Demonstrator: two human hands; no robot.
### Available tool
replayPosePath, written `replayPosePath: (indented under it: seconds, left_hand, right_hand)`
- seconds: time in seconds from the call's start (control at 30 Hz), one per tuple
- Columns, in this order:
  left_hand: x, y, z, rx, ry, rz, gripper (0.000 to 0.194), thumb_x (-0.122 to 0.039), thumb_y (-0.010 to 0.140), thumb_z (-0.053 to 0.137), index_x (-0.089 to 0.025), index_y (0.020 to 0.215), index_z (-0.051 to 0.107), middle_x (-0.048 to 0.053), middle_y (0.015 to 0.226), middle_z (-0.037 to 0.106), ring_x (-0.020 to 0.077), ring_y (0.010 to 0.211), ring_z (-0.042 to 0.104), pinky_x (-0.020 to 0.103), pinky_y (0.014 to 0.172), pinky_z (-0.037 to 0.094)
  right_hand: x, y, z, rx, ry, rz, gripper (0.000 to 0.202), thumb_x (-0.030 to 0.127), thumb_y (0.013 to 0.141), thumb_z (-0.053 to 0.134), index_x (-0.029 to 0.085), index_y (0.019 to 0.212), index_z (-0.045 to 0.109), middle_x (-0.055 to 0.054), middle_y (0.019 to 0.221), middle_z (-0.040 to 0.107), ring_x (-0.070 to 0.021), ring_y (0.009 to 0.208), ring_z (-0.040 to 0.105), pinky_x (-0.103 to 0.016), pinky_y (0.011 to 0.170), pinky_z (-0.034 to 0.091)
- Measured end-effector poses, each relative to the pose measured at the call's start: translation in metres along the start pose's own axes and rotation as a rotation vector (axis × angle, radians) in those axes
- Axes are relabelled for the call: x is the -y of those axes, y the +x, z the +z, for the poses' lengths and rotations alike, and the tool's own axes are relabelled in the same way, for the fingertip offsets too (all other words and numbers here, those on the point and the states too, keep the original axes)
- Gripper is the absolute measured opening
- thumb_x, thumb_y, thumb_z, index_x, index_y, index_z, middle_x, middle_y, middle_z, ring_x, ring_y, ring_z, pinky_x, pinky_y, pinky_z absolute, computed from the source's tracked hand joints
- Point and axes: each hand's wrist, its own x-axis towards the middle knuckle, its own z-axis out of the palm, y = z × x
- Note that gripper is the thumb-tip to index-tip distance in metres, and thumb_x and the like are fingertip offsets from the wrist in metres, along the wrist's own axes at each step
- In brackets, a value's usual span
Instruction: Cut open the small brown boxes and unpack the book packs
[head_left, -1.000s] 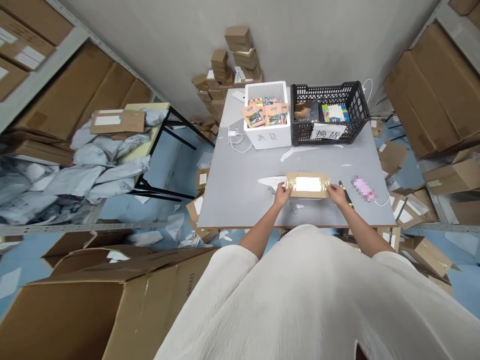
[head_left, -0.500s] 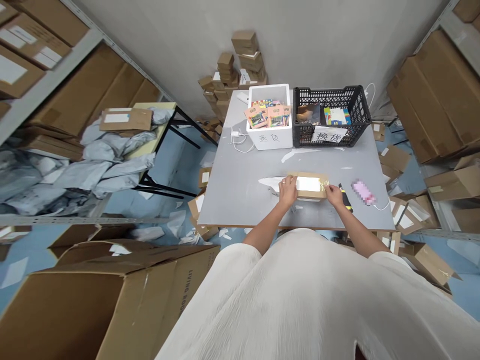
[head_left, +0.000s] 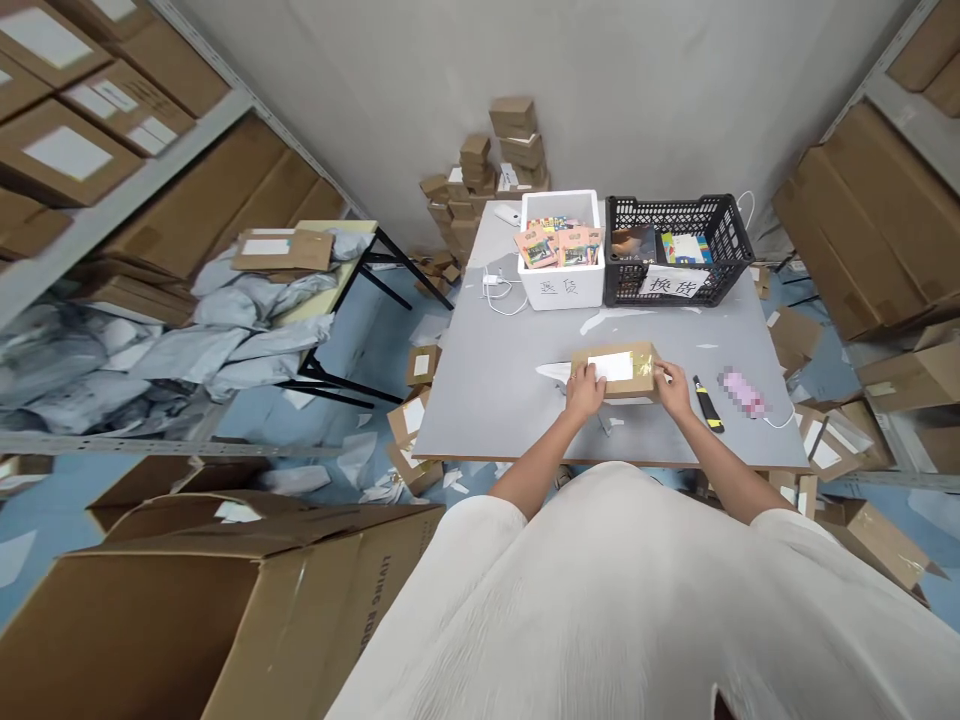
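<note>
Your left hand (head_left: 585, 390) grips the left end of an oblong brown cardboard box (head_left: 619, 388) at the smooth grey table's (head_left: 495, 390) near side; your right hand (head_left: 673, 388) pinches its right end, beside shiny tape (head_left: 643, 361). A slim black-and-yellow cutter (head_left: 707, 405) lies right.

Grey wall (head_left: 660, 90) is beyond left hand (head_left: 585, 390), grey table (head_left: 480, 370) under it, blue floor (head_left: 375, 322) lower down, metal shelving (head_left: 199, 140) and yellow-topped table (head_left: 352, 226) off to its left.
</note>
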Motion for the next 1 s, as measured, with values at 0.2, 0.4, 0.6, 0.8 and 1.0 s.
replayPosePath:
  seconds: [0.2,0.4,0.6,0.8,1.0]
  left_hand:
    - [0.013,-0.009,-0.051,-0.053,-0.194,0.135,0.046,-0.046,0.113,0.051,-0.026,0.154,0.059,0.015,0.160,0.057,0.0334,0.153,0.049,0.051,0.131,0.036]
    - [0.041,-0.023,-0.088,-0.119,-0.149,0.265,0.055,-0.042,0.107,0.063,-0.025,0.158,0.057,0.017,0.166,0.048,0.0356,0.154,0.046,0.053,0.132,0.035]
    - [0.097,-0.027,-0.116,-0.087,-0.224,0.080,0.056,-0.038,0.108,0.060,-0.028,0.163,0.054,0.016,0.160,0.052,0.0339,0.149,0.052,0.050,0.129,0.040]
    - [0.106,-0.028,-0.113,-0.052,-0.301,0.076,0.058,-0.039,0.109,0.059,-0.031,0.166,0.050,0.014,0.154,0.057,0.0303,0.146,0.054,0.045,0.127,0.042]
    - [0.101,-0.029,-0.109,-0.076,-0.271,0.057,0.059,-0.036,0.108,0.059,-0.031,0.166,0.052,0.014,0.148,0.056,0.0310,0.140,0.056,0.044,0.122,0.046]
  right_hand:
    - [0.039,-0.014,0.065,-0.078,-0.036,0.188,0.100,0.073,0.073,0.086,0.030,0.159,0.057,-0.017,0.169,0.047,-0.0425,0.157,0.044,-0.058,0.132,0.034]
    - [0.070,-0.035,0.108,0.017,-0.031,0.056,0.104,0.065,0.079,0.081,0.023,0.168,0.046,-0.020,0.167,0.051,-0.0396,0.155,0.049,-0.054,0.129,0.042]
    - [0.100,-0.058,0.130,0.124,0.028,0.039,0.072,0.061,0.090,0.066,0.021,0.149,0.067,-0.015,0.145,0.074,-0.0351,0.125,0.070,-0.048,0.111,0.055]
    - [0.111,-0.065,0.128,0.106,-0.034,-0.009,0.066,0.063,0.093,0.059,0.020,0.141,0.074,-0.013,0.135,0.080,-0.0361,0.120,0.069,-0.049,0.108,0.055]
    - [0.111,-0.071,0.124,0.091,-0.024,0.023,0.068,0.067,0.095,0.059,0.024,0.146,0.074,-0.011,0.138,0.079,-0.0355,0.123,0.069,-0.047,0.109,0.055]
